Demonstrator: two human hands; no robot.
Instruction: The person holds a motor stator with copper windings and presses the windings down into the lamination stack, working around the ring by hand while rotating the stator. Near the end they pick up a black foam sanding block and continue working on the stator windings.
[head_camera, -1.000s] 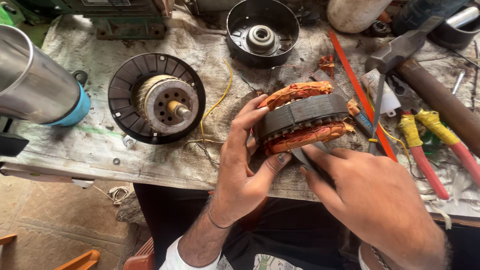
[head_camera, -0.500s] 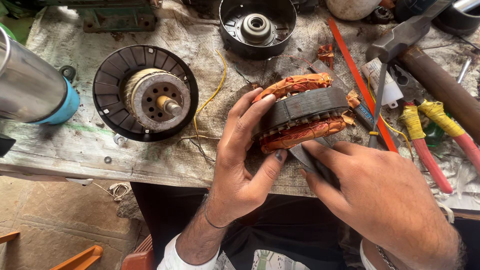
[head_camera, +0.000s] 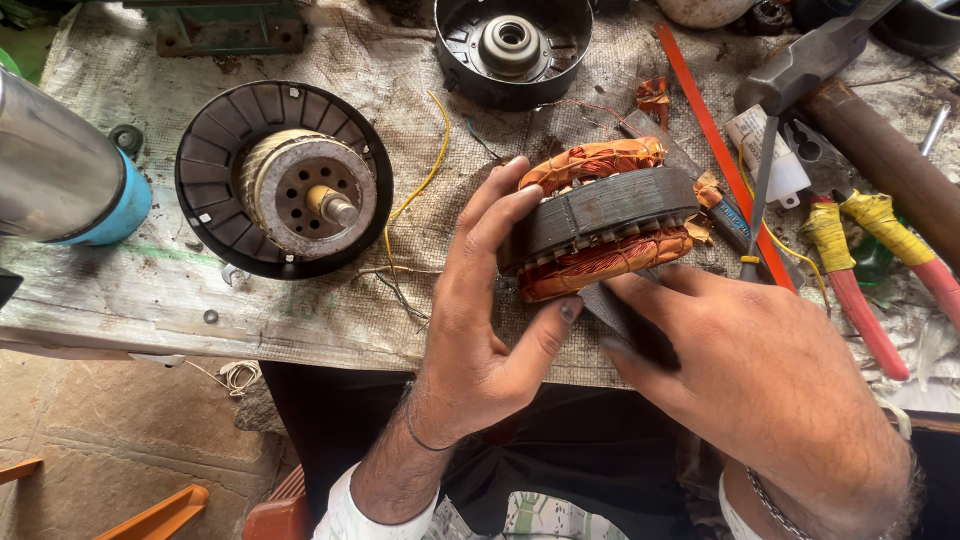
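Cloth-covered workbench (head_camera: 300, 300), cluttered. Ribbed rotor housing (head_camera: 283, 178) parked at left. Stator (head_camera: 600, 228) tilted on edge mid-bench, braced by left hand (head_camera: 480, 330), fingers spread around it. Right hand (head_camera: 760, 370) pinching, probably, a flat dark blade (head_camera: 625, 315) under the copper windings.

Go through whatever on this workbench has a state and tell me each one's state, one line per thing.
Stator: tilted on edge, copper windings exposed, held off the bench.
Left hand: gripping the stator's left side.
Right hand: pressing a dark flat tool against the lower windings.
Rotor in black cover: lying flat, shaft pointing up.
Dark end cover: lying open side up.
Pliers: lying on the bench, jaws shut.
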